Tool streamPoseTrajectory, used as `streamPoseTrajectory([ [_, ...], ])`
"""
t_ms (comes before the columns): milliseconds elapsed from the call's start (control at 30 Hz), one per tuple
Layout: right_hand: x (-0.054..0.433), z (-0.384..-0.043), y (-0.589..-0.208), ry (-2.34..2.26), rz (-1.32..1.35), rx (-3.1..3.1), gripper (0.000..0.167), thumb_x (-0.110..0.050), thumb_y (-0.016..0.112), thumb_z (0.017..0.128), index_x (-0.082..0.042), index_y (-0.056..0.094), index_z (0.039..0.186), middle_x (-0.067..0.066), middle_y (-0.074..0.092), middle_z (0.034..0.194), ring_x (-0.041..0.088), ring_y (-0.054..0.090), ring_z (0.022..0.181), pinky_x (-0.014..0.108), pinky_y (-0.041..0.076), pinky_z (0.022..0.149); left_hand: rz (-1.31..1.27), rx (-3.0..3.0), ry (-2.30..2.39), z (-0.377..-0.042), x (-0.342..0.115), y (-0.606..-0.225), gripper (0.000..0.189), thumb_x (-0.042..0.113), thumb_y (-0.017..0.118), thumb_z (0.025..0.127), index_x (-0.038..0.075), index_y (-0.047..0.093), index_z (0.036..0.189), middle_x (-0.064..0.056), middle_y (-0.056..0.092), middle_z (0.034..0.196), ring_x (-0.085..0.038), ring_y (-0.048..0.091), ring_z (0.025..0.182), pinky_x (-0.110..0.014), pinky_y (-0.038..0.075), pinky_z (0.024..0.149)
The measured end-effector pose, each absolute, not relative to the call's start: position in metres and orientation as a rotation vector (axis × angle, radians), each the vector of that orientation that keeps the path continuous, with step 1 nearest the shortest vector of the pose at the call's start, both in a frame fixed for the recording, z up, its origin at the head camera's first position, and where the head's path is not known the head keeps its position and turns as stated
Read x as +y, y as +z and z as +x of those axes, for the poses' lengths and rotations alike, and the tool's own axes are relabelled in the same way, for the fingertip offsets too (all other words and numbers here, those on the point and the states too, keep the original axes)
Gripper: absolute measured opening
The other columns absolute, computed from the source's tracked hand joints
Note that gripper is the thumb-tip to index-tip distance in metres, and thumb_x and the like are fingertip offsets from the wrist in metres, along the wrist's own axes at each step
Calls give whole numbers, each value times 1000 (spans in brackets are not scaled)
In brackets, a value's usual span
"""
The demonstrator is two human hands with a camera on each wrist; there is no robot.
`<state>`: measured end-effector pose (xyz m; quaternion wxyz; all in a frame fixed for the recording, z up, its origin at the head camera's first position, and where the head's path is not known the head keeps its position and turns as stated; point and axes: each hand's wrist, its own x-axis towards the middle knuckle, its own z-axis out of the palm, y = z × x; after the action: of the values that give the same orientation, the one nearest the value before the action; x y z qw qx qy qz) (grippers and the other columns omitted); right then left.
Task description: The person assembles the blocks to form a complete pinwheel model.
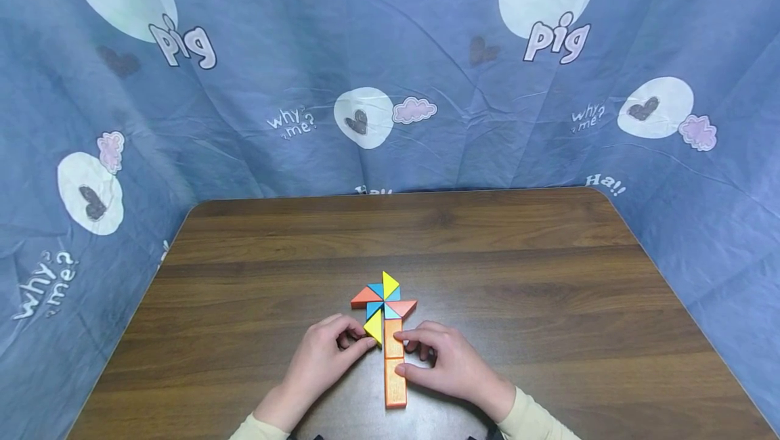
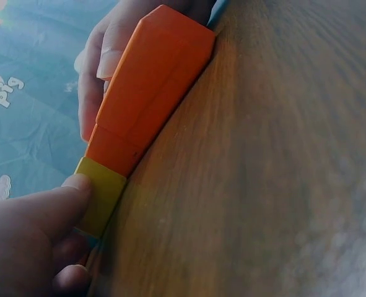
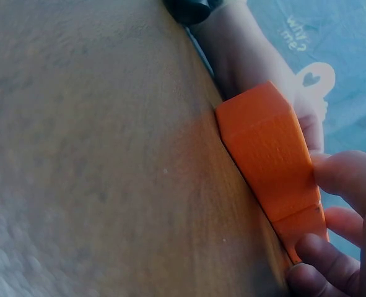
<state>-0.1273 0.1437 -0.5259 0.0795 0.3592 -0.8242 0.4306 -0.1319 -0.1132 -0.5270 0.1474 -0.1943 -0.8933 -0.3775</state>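
Observation:
My left hand pinches a yellow triangular block between thumb and fingers, at the lower left of a pinwheel pattern laid on the table. Blue, red and yellow triangular blocks form that pattern, one of them a red triangle on its right. Below it, two orange rectangular blocks lie end to end like a stem. The extended thumb and forefinger of my right hand rest on the stem's right edge, one on each block. Its other fingers bend beside the blocks' side, seen in the right wrist view.
The blocks lie on a brown wooden table with rounded far corners. A blue printed cloth hangs behind it and along both sides. Pale sleeves cover both forearms at the near edge.

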Motion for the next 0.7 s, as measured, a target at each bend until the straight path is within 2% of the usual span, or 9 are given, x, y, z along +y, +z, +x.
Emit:
streamPoseTrajectory([
  [167,144,-126,-526,1294,1063,-2471,38,-33,80,84,-18,71,118,-10,63,89,0,54,68,15,45,62,-500,-2581,-1083,-131,-113,-526,27,28,90,72,26,68,85,15,57,76,1,50,63,-19,43,56],
  [700,143,-127,-528,1280,1070,-2468,38,-33,80,84,-18,71,118,-11,62,89,0,53,67,15,44,61,-475,-2578,-1069,-131,-112,-527,26,28,91,71,25,69,86,16,60,76,0,51,62,-20,43,57],
])
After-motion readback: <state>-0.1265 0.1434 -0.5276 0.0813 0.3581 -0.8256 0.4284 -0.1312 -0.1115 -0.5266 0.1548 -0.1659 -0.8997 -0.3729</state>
